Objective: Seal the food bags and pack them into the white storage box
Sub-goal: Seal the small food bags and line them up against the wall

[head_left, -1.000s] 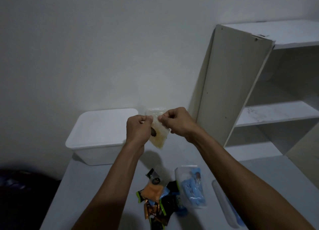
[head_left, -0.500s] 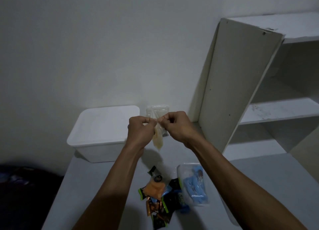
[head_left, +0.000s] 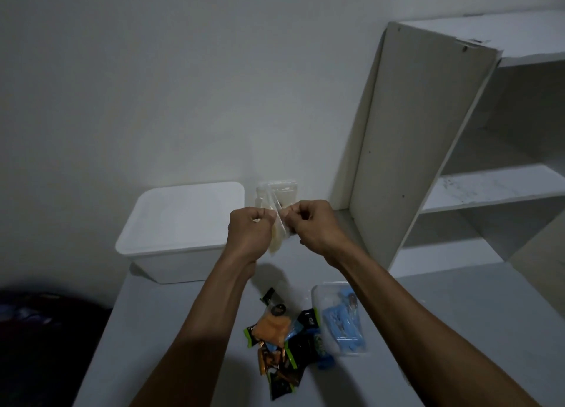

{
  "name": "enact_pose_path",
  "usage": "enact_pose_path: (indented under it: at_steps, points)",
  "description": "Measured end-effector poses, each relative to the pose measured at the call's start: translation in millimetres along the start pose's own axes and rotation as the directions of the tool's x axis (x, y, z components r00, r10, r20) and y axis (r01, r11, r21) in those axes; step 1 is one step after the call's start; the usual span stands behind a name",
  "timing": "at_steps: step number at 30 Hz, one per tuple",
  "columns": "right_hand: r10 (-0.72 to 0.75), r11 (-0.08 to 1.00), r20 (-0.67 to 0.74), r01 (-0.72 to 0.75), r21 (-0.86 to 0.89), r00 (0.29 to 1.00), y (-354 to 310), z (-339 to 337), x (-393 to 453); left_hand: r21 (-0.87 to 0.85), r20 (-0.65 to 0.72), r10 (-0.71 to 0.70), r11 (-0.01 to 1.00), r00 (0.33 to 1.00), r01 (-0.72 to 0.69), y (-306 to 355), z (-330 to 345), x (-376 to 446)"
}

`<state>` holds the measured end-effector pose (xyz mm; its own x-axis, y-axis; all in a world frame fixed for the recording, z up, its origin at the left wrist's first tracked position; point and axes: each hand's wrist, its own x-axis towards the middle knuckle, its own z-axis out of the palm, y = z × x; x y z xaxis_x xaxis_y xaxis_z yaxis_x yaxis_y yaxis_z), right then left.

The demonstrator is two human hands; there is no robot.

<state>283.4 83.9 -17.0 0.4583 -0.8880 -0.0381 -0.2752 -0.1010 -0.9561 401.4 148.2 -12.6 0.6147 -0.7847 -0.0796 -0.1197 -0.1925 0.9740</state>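
Above table (head_left: 183, 330), beside white box (head_left: 180, 223): clear food bag (head_left: 276, 238) pinched at top edge by left hand (head_left: 249, 234) and right hand (head_left: 315, 227), fingers closed on it; sealing step underway; next probably pressing strip shut, then opening lidded box

Dim light. Plain pale wall (head_left: 153, 85) behind. Grey counter (head_left: 159, 330) against it. White shelf unit (head_left: 428, 137) at right, shelves bare. Dark shape (head_left: 39, 345) low left, possibly bedding.

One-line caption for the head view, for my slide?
Both hands, left hand and right hand, pinch a clear food bag above the table.
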Motion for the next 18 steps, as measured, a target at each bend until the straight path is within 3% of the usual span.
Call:
enact_pose_path:
  at_steps: [7, 11, 14, 16, 18]
  points:
    - [-0.020, 0.991, 0.007, 0.021, -0.131, 1.000, 10.0, -5.4, -12.6, -0.042, 0.040, -0.030, 0.999, 0.999, 0.032, -5.5, 5.5, -4.0]
    - [-0.075, 0.958, 0.064, 0.090, -0.271, 0.995, 2.7, -17.8, -17.3, 0.034, -0.030, 0.073, 0.997, 0.997, -0.072, -9.7, 3.0, -3.8]
    - [-0.089, 0.905, 0.161, 0.147, -0.399, 0.983, -8.0, -38.9, -16.9, 0.131, 0.103, 0.182, 0.972, 0.978, -0.195, -18.0, -5.5, 6.9]
    - [-0.093, 0.877, 0.202, 0.176, -0.446, 0.975, -11.9, -53.6, -15.5, 0.079, 0.163, 0.224, 0.968, 0.961, -0.239, -19.6, -6.0, 10.4]
    - [-0.104, 0.887, 0.209, 0.185, -0.422, 0.972, -10.7, -65.4, -16.5, -0.010, 0.135, 0.230, 0.973, 0.964, -0.231, -18.8, -1.6, 9.9]
